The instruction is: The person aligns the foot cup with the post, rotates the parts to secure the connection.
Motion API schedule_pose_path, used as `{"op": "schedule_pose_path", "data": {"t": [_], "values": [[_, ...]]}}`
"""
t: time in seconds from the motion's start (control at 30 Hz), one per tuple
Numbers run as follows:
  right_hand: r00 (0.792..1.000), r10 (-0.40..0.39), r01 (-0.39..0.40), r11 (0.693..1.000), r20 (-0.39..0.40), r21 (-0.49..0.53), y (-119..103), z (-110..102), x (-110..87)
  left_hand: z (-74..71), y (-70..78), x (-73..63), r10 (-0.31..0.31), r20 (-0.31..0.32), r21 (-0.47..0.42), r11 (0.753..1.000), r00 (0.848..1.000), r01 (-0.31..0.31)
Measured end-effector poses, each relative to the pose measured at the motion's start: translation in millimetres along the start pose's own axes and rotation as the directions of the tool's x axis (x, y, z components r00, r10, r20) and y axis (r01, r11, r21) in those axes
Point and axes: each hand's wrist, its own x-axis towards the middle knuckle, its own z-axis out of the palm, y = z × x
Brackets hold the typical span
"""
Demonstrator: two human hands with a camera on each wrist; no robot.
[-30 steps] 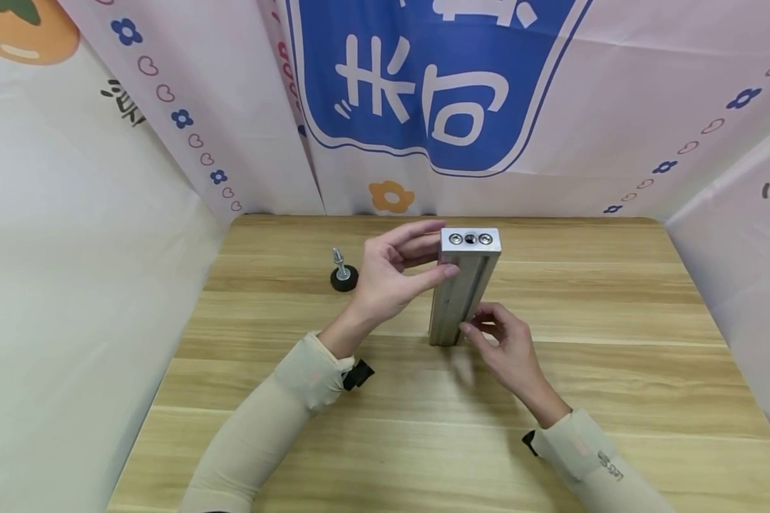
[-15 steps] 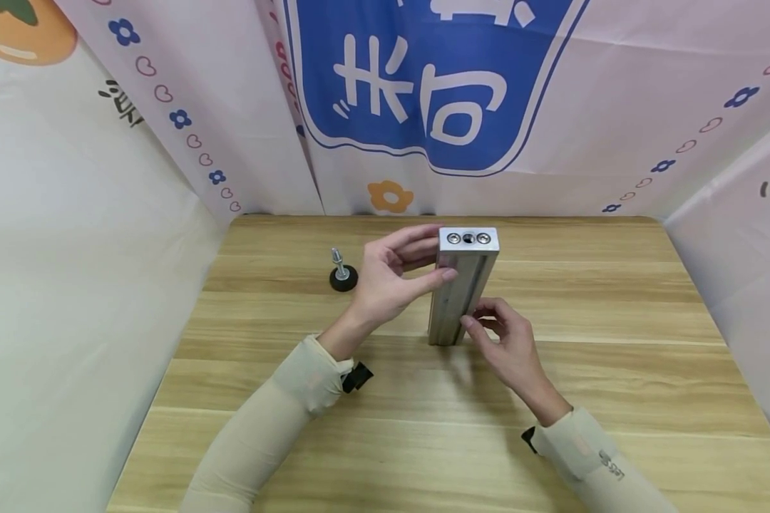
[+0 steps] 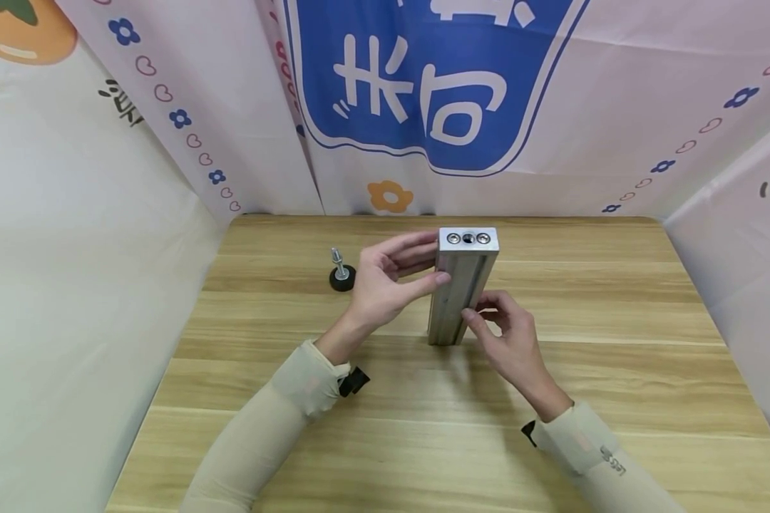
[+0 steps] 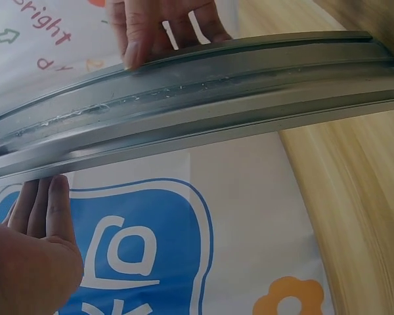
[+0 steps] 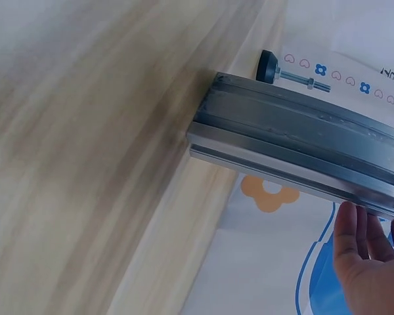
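An aluminium profile point(image 3: 460, 288) stands upright on the table, its capped top end showing two screws with a hole between them. My left hand point(image 3: 381, 285) holds its upper part, thumb on the near face and fingers round the left side. Lower down, my right hand point(image 3: 510, 342) pinches the right edge between thumb and fingers. Grooves run along the profile point(image 4: 203, 98) in the left wrist view, with fingers of both hands at its opposite edges. In the right wrist view, the profile's lower end point(image 5: 249, 111) meets the table, and my right hand point(image 5: 371, 262) touches its side.
A levelling foot point(image 3: 342, 274) with a black round base and threaded stud stands on the wooden table point(image 3: 423, 442), left of the profile. Printed cloth point(image 3: 552, 142) hangs behind the table and along both sides.
My right hand has slid a little up the profile's edge. My left hand has shifted slightly left and down, while the profile stays upright in nearly the same place.
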Motion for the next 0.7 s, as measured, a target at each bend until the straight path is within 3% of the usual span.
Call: {"op": "schedule_pose_path", "data": {"t": [0.4,0.7], "values": [[0.999,-0.037,0.037,0.999,-0.016,-0.011,-4,0,3.3,-15.4,-16.8,-14.8,-0.003,-0.037,-0.066,0.998,0.999,0.000],[0.998,-0.052,0.052,0.999,-0.034,-0.007,-2,1,3.8,-33.2,-30.0,-29.6,-0.025,-0.100,-0.062,0.998,0.995,0.019]]}}
